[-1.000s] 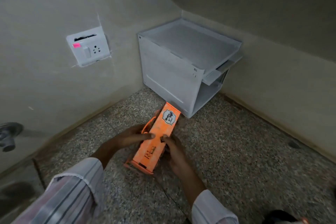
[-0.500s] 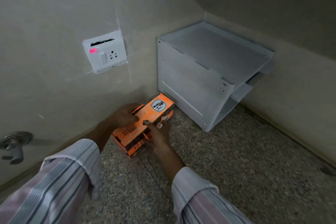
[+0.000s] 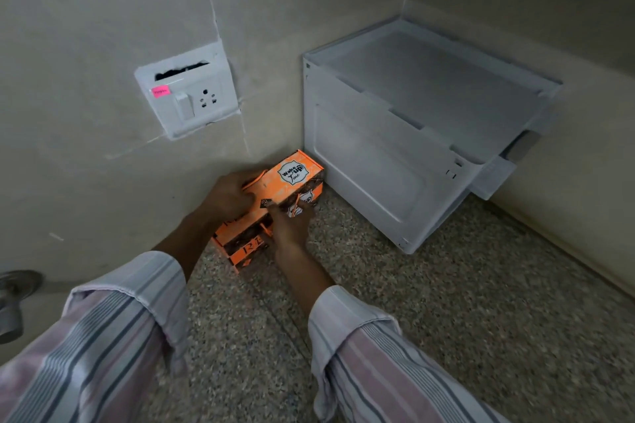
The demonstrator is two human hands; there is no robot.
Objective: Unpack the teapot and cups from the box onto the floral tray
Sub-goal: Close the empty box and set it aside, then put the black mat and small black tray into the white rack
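An orange cardboard box with a "Wake up Time" label lies lengthwise on the speckled floor, close against the wall. My left hand grips its top left edge. My right hand holds its near long side, fingers on the lower panel. The box is closed. No teapot, cups or floral tray are in view.
A white plastic storage unit stands in the corner, just right of the box. A white wall socket with a pink sticker sits above the box. A metal tap fitting protrudes at the left edge. The speckled floor stretches to the right.
Both hands have carried the box left and away from me, from the open floor to the base of the wall beside the white unit.
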